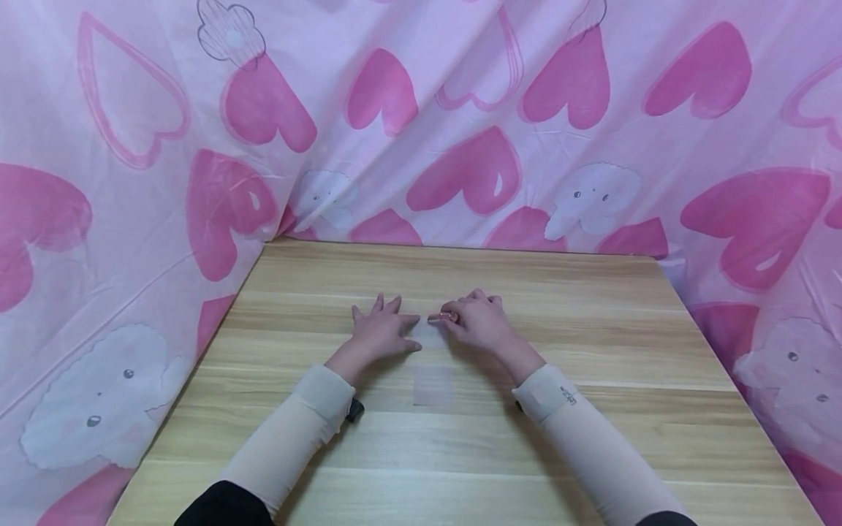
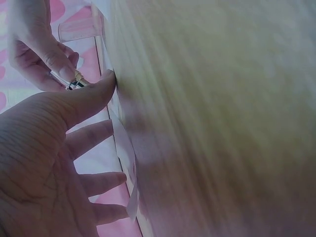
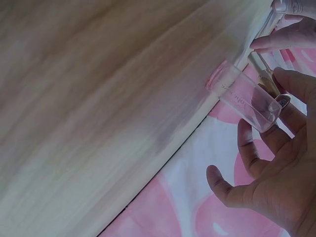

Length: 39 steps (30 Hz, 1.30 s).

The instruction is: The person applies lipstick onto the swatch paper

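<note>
My right hand pinches a small, shiny lipstick-like tube between thumb and forefinger, low over the wooden table. Gold and silver bands show on the tube in the left wrist view; its exact kind is unclear. To its left, my left hand has its fingers spread and holds nothing. Its thumb and forefinger extend toward the tube. Nearer my body than both hands, a clear plastic box stands on the table. Faint lettering marks the box in the right wrist view.
The wood-grain table reaches back to a pink heart-patterned curtain, which also hangs along both sides. By the left fingertips, a thin pale strip shows in the left wrist view; I cannot tell what it is.
</note>
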Each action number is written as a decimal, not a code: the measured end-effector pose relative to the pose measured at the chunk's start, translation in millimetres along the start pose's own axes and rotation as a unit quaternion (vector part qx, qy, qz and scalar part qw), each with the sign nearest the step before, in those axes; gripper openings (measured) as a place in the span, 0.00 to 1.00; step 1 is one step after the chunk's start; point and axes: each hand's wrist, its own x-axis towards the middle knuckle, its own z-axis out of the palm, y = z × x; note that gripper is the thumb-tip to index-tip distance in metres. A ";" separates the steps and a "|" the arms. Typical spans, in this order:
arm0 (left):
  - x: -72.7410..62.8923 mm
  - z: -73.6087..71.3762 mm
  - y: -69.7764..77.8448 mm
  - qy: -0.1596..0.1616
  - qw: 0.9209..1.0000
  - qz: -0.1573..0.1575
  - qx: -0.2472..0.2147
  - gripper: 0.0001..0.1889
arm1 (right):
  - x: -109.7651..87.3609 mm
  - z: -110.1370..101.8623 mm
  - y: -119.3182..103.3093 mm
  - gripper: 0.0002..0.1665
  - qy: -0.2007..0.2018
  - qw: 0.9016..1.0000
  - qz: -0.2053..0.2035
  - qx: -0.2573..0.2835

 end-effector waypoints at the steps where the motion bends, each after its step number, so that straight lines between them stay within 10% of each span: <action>1: 0.1 0.3 -0.1 0.000 1.000 0.000 0.000 0.35 | 0.0 0.5 0.1 0.14 0.002 1.000 -0.002 -0.001; 39: -0.2 -0.6 -0.1 -0.003 1.000 -0.005 0.004 0.34 | -10.5 0.4 -8.1 0.12 -0.010 1.000 -0.020 0.005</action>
